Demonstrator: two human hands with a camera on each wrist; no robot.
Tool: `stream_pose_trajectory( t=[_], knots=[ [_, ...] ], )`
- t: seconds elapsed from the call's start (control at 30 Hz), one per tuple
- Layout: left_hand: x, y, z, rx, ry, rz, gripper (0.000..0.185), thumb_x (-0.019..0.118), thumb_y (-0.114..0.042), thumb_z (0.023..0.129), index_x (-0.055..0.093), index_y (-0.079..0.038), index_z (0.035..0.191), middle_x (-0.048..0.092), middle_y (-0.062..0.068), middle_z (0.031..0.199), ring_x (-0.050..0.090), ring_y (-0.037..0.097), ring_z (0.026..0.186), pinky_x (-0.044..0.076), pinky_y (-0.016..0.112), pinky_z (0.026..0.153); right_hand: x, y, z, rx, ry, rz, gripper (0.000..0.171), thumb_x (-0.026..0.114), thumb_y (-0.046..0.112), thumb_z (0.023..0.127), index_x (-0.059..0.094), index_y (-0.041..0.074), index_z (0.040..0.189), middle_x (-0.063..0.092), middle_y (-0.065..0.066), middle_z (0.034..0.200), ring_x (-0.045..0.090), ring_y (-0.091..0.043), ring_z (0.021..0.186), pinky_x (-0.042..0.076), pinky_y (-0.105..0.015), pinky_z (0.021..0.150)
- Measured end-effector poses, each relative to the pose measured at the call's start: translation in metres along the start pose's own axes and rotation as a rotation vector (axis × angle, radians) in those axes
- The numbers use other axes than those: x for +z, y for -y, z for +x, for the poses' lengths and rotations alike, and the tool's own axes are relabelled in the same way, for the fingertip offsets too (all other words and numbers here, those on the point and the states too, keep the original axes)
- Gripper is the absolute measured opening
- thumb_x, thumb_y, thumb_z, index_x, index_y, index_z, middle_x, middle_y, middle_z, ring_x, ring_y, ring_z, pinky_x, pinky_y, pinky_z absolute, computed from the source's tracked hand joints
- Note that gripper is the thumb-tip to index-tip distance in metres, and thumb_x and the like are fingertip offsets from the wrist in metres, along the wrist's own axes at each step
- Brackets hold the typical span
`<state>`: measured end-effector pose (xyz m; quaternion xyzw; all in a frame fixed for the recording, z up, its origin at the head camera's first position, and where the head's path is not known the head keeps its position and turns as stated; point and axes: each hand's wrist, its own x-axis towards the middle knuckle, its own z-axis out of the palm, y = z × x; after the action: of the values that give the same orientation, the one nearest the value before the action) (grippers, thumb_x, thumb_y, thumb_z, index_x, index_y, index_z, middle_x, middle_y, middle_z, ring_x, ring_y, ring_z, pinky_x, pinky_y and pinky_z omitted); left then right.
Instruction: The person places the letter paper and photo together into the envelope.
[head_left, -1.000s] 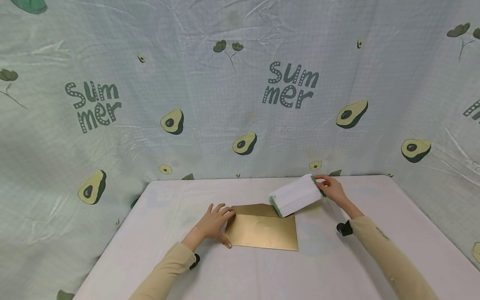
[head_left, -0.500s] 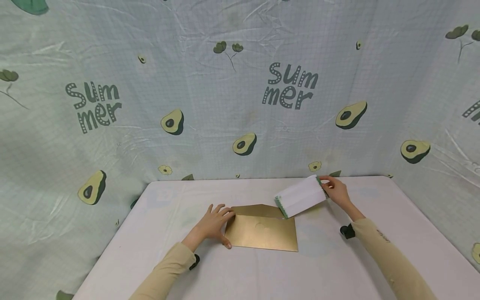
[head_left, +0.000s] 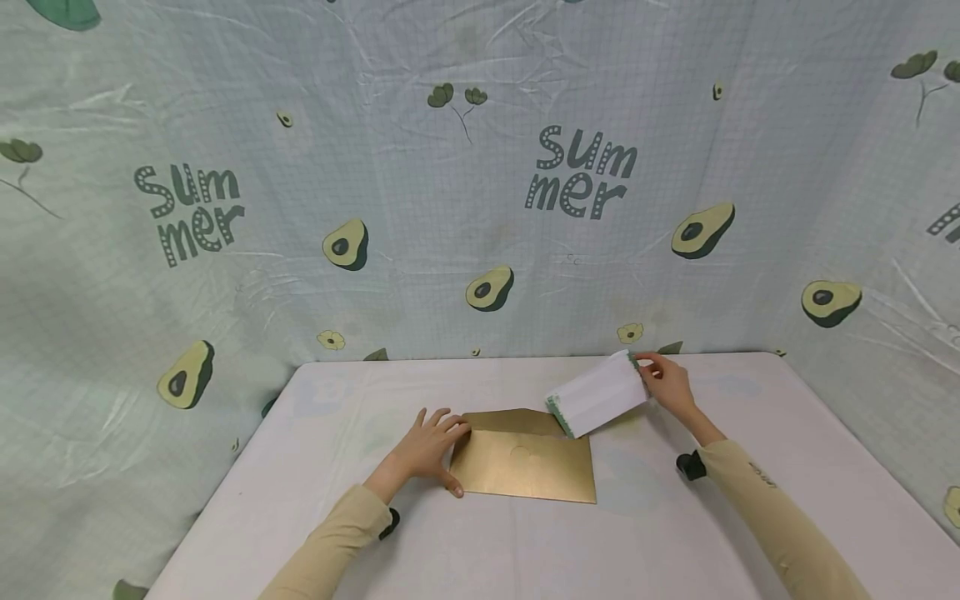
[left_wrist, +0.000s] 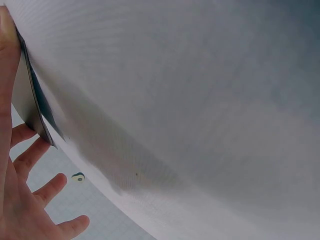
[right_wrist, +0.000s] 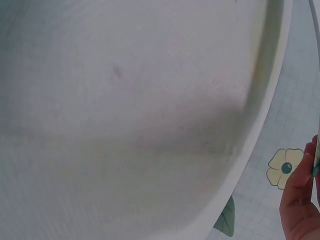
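A gold envelope (head_left: 521,467) lies on the table, its flap (head_left: 513,421) folded back at the far side. My left hand (head_left: 427,452) holds the envelope's left end, thumb at the near corner and index finger by the flap; its other fingers spread away. The left wrist view shows that end of the envelope (left_wrist: 27,95) between thumb and fingers. With thumb and fingers my right hand (head_left: 666,385) pinches the right edge of a white folded paper (head_left: 600,396) with green-patterned edges. The paper is tilted, its lower left corner at the envelope's opening, overlapping the flap's right end.
A white cloth covers the table (head_left: 510,550). Behind it hangs a pale curtain (head_left: 420,183) printed with avocados and "summer". Dark wrist-camera mounts (head_left: 691,465) sit at both sleeves.
The right hand and the paper have shifted a little right, then slightly back left, the paper's lower corner now lying further right along the opening. The left hand and envelope stay put.
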<state>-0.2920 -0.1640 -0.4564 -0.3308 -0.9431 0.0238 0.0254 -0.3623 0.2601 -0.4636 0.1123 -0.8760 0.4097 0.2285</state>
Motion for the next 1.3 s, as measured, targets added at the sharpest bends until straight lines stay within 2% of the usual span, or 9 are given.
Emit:
stream_pose_trajectory(
  t=[0.1, 0.2, 0.5, 0.67, 0.8, 1.0, 1.3],
  knots=[
    [0.0, 0.0, 0.0, 0.001, -0.001, -0.002, 0.105, 0.069, -0.069, 0.048, 0.041, -0.013, 0.132, 0.043, 0.005, 0.133, 0.033, 0.031, 0.127, 0.027, 0.061, 0.096, 0.0, 0.006, 0.0, 0.046, -0.03, -0.059, 0.024, 0.051, 0.011, 0.086, 0.06, 0.001, 0.106, 0.063, -0.025, 0.081, 0.059, -0.026, 0.062, 0.041, -0.024, 0.047],
    [0.0, 0.001, 0.0, 0.003, -0.001, -0.005, 0.105, 0.069, -0.069, 0.048, 0.041, -0.012, 0.131, 0.043, 0.005, 0.132, 0.033, 0.031, 0.127, 0.028, 0.062, 0.096, 0.0, 0.01, -0.001, 0.073, -0.047, -0.096, 0.024, 0.051, 0.006, 0.087, 0.059, 0.0, 0.108, 0.063, -0.026, 0.084, 0.059, -0.026, 0.064, 0.04, -0.021, 0.048],
    [-0.001, 0.0, 0.0, 0.005, 0.0, -0.009, 0.104, 0.07, -0.069, 0.048, 0.042, -0.012, 0.131, 0.044, 0.005, 0.132, 0.033, 0.031, 0.127, 0.028, 0.061, 0.096, 0.006, 0.012, -0.003, 0.066, 0.019, -0.1, 0.023, 0.053, 0.005, 0.086, 0.06, 0.002, 0.107, 0.065, -0.022, 0.082, 0.056, -0.017, 0.063, 0.04, -0.021, 0.05],
    [-0.001, 0.0, 0.0, 0.006, 0.003, -0.017, 0.104, 0.07, -0.068, 0.048, 0.042, -0.012, 0.131, 0.044, 0.006, 0.132, 0.033, 0.032, 0.127, 0.028, 0.062, 0.096, 0.011, 0.016, -0.005, 0.063, 0.112, -0.108, 0.022, 0.053, 0.004, 0.084, 0.06, 0.0, 0.105, 0.065, -0.02, 0.08, 0.053, -0.011, 0.06, 0.038, -0.021, 0.048],
    [-0.001, 0.001, -0.001, 0.008, -0.002, -0.017, 0.104, 0.07, -0.069, 0.048, 0.042, -0.012, 0.131, 0.044, 0.006, 0.132, 0.034, 0.032, 0.126, 0.028, 0.063, 0.095, 0.014, 0.021, -0.006, 0.048, 0.185, -0.101, 0.021, 0.054, 0.005, 0.084, 0.06, -0.001, 0.104, 0.065, -0.018, 0.08, 0.054, -0.012, 0.061, 0.039, -0.022, 0.05],
    [-0.001, 0.002, -0.001, 0.012, -0.013, -0.005, 0.104, 0.069, -0.069, 0.048, 0.042, -0.012, 0.131, 0.044, 0.006, 0.132, 0.034, 0.032, 0.126, 0.028, 0.063, 0.095, 0.019, 0.027, -0.006, 0.047, 0.232, -0.088, 0.018, 0.056, 0.006, 0.083, 0.06, -0.001, 0.099, 0.065, -0.018, 0.084, 0.058, -0.018, 0.067, 0.044, -0.023, 0.053],
    [0.0, 0.0, -0.002, 0.026, -0.025, 0.008, 0.104, 0.068, -0.069, 0.048, 0.043, -0.011, 0.13, 0.043, 0.006, 0.132, 0.034, 0.033, 0.126, 0.028, 0.063, 0.094, 0.025, 0.034, -0.008, 0.061, 0.305, -0.005, 0.02, 0.055, 0.005, 0.083, 0.058, -0.004, 0.101, 0.063, -0.018, 0.083, 0.058, -0.014, 0.064, 0.047, -0.022, 0.05]
  ],
)
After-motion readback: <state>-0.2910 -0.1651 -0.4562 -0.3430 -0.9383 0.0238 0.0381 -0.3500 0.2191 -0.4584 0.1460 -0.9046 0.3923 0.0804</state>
